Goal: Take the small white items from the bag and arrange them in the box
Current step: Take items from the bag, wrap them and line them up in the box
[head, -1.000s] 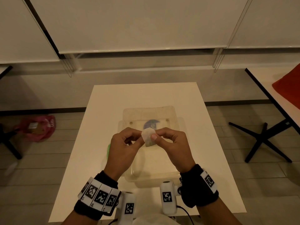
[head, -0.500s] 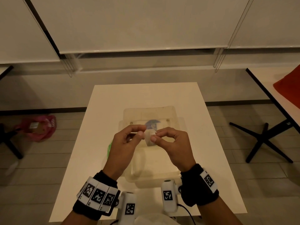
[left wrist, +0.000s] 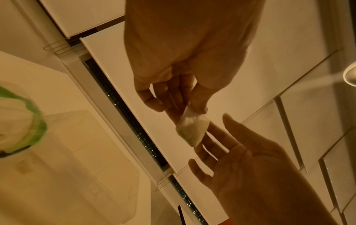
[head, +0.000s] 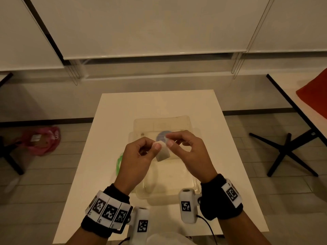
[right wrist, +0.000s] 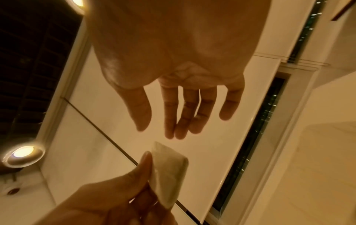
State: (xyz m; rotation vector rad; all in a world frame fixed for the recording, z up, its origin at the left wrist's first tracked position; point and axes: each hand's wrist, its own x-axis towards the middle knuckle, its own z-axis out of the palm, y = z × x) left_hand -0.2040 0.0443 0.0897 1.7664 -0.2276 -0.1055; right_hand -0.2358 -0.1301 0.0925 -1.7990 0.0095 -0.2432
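A small white sachet (head: 162,153) hangs above the clear plastic box (head: 195,183) on the white table. My left hand (head: 155,147) pinches its top corner between thumb and fingers. The left wrist view shows that pinch (left wrist: 192,109) on the sachet (left wrist: 192,129). My right hand (head: 169,141) hovers just right of the sachet and holds nothing. In the right wrist view its fingers (right wrist: 171,118) hang nearly straight above the sachet (right wrist: 169,175). The green-edged bag (head: 119,163) lies left of the box, mostly behind my left hand, and shows as green and white (left wrist: 23,121) in the left wrist view.
The box has a blue round label (head: 161,137) at its far end. The white table (head: 123,112) has bare surface beyond and beside the box. A pink bag (head: 40,142) lies on the floor at left. Another table (head: 300,106) and a black chair base (head: 286,152) stand at right.
Both hands pinched the sachet before. My right hand has let go and drawn slightly up and right; the sachet now hangs from my left hand alone.
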